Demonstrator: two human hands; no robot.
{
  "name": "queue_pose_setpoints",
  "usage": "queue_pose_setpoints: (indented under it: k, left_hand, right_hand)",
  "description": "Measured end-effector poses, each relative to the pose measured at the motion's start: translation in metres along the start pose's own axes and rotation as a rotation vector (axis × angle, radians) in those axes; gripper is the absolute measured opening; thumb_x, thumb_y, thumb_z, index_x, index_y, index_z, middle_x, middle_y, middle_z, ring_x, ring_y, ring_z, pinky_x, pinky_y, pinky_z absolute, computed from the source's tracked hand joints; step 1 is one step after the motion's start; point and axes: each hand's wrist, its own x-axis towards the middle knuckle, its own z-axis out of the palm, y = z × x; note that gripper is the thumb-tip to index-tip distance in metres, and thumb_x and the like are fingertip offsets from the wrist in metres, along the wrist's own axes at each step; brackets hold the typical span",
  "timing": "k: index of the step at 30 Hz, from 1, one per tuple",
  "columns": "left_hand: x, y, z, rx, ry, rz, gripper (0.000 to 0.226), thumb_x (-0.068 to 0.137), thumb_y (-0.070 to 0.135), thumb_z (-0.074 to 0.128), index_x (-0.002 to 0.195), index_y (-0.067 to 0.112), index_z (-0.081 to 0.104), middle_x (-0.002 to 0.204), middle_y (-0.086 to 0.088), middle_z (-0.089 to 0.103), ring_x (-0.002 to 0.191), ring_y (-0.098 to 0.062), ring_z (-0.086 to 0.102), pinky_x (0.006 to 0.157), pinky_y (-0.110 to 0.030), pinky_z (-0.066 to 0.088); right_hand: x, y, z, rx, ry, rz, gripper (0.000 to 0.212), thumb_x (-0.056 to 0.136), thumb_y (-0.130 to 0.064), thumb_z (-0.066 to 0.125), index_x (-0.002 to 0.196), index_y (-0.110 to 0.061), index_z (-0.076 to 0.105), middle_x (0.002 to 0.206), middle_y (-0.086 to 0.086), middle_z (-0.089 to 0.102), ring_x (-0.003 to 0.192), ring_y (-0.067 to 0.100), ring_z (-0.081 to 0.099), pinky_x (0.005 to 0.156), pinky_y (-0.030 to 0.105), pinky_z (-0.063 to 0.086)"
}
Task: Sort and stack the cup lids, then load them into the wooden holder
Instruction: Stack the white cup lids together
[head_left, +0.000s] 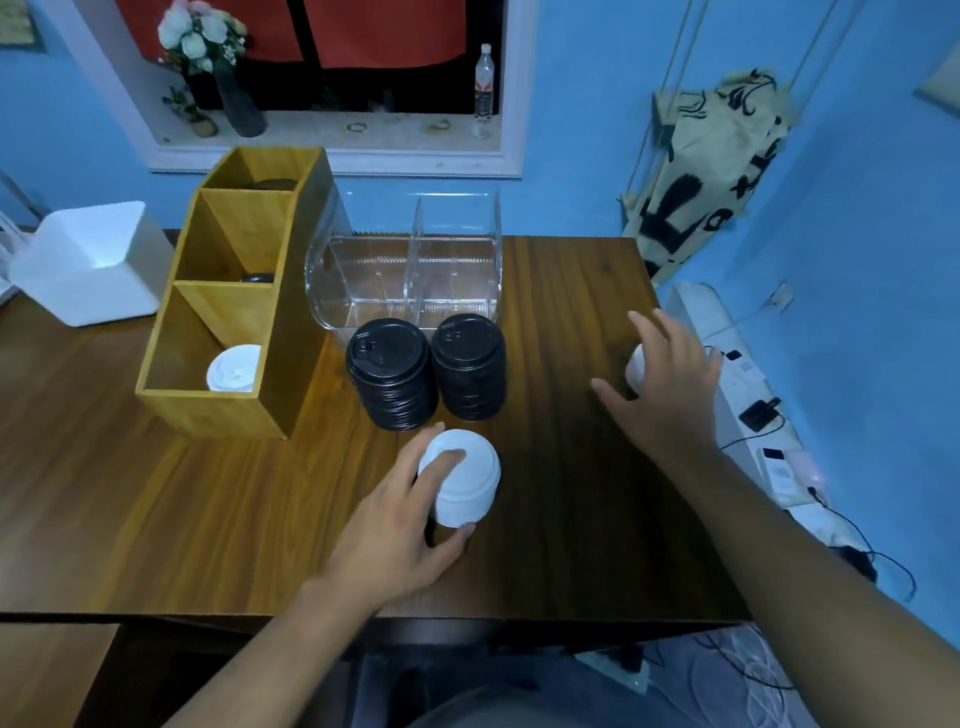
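Observation:
A stack of white lids (464, 480) stands on the wooden table (208, 509) near the middle front. My left hand (410, 525) grips it, fingers curled round its side and top. Two taller stacks of black lids (390, 373) (469, 364) stand just behind it. My right hand (662, 384) hovers with spread fingers over a white lid (635, 366) near the table's right edge, mostly hiding it. The wooden holder (228, 312) at the left has three compartments: white lids (234, 368) lie in the nearest one, and dark lids show in the other two.
A clear plastic organizer (410, 260) stands behind the black stacks. A white box (88, 262) sits at the far left. Cables and devices lie on the floor to the right of the table. A windowsill with a flower vase and a bottle is beyond.

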Motion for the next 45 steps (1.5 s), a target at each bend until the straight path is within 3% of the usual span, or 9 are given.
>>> queue_pose_setpoints:
  k: [3,6,12,17,22,25,28,40,45]
  left_hand:
    - [0.009,0.014,0.008,-0.069,0.019,-0.026,0.067,0.092,0.054,0.067,0.145,0.021,0.044,0.165,0.002,0.021,0.144,-0.02,0.038,0.099,-0.037,0.053]
    - [0.018,0.028,0.02,-0.13,0.051,-0.035,0.056,0.098,0.054,0.056,0.142,0.019,0.049,0.165,0.003,0.023,0.146,-0.017,0.037,0.102,-0.04,0.051]
    - [0.03,0.045,0.032,-0.133,0.076,-0.052,0.053,0.097,0.049,0.061,0.138,0.02,0.047,0.16,0.003,0.031,0.136,-0.019,0.047,0.095,-0.037,0.054]
    - [0.04,0.052,0.038,-0.283,0.038,-0.224,0.082,0.08,0.056,0.077,0.145,0.034,0.033,0.141,0.022,0.04,0.128,0.005,0.042,0.1,-0.009,0.035]
    - [0.044,0.048,0.046,-0.32,0.024,-0.235,0.082,0.075,0.053,0.085,0.144,0.034,0.043,0.137,0.019,0.049,0.129,-0.002,0.047,0.102,-0.018,0.039]
    - [0.046,0.048,0.045,-0.353,0.027,-0.267,0.083,0.072,0.052,0.088,0.141,0.037,0.045,0.135,0.022,0.05,0.128,-0.001,0.048,0.099,-0.012,0.036]
    - [0.047,0.048,0.043,-0.385,0.023,-0.281,0.081,0.069,0.051,0.089,0.138,0.037,0.048,0.132,0.024,0.053,0.126,-0.001,0.05,0.098,-0.017,0.04]
    - [0.046,0.05,0.044,-0.383,0.052,-0.285,0.084,0.071,0.054,0.085,0.143,0.034,0.046,0.132,0.017,0.056,0.121,-0.004,0.054,0.094,-0.034,0.052]
    - [0.044,0.053,0.042,-0.391,0.072,-0.278,0.085,0.076,0.044,0.084,0.146,0.04,0.037,0.139,0.021,0.053,0.125,-0.001,0.053,0.096,-0.028,0.05]
  right_hand:
    - [-0.002,0.049,0.005,0.034,-0.097,0.107,0.09,0.078,-0.056,0.078,0.149,-0.023,0.032,0.154,0.01,0.036,0.141,0.032,0.036,0.108,0.062,0.039]
    - [-0.012,0.062,0.015,0.145,-0.217,0.071,0.081,0.086,-0.045,0.075,0.151,-0.026,0.031,0.157,0.006,0.029,0.14,0.032,0.037,0.104,0.058,0.046]
    - [-0.043,0.051,0.021,0.123,-0.149,-0.076,0.073,0.081,-0.04,0.08,0.144,-0.026,0.046,0.148,0.006,0.04,0.13,0.032,0.045,0.1,0.051,0.048]
    - [-0.056,0.039,0.02,0.342,-0.224,-0.11,0.073,0.08,-0.027,0.084,0.143,-0.023,0.047,0.155,0.001,0.031,0.138,0.022,0.04,0.103,0.029,0.042]
    - [-0.059,0.035,0.014,0.469,-0.218,-0.088,0.073,0.077,-0.033,0.086,0.14,-0.027,0.05,0.154,-0.003,0.041,0.139,0.012,0.039,0.11,0.04,0.046]
    - [-0.062,0.026,0.001,0.594,-0.143,-0.083,0.071,0.077,-0.037,0.086,0.138,-0.029,0.052,0.151,-0.007,0.046,0.137,0.006,0.04,0.107,0.03,0.047]
    - [-0.064,0.008,-0.011,0.671,-0.124,-0.155,0.069,0.079,-0.038,0.085,0.138,-0.025,0.052,0.15,-0.005,0.048,0.137,0.009,0.043,0.104,0.025,0.046]
    - [-0.085,-0.039,0.001,0.528,-0.249,-0.268,0.073,0.084,-0.054,0.074,0.147,-0.037,0.042,0.154,-0.01,0.034,0.137,0.007,0.034,0.106,0.027,0.043]
    - [-0.093,-0.046,0.001,0.451,-0.251,-0.312,0.073,0.087,-0.049,0.072,0.15,-0.039,0.035,0.16,-0.008,0.025,0.142,0.014,0.032,0.107,0.027,0.038]
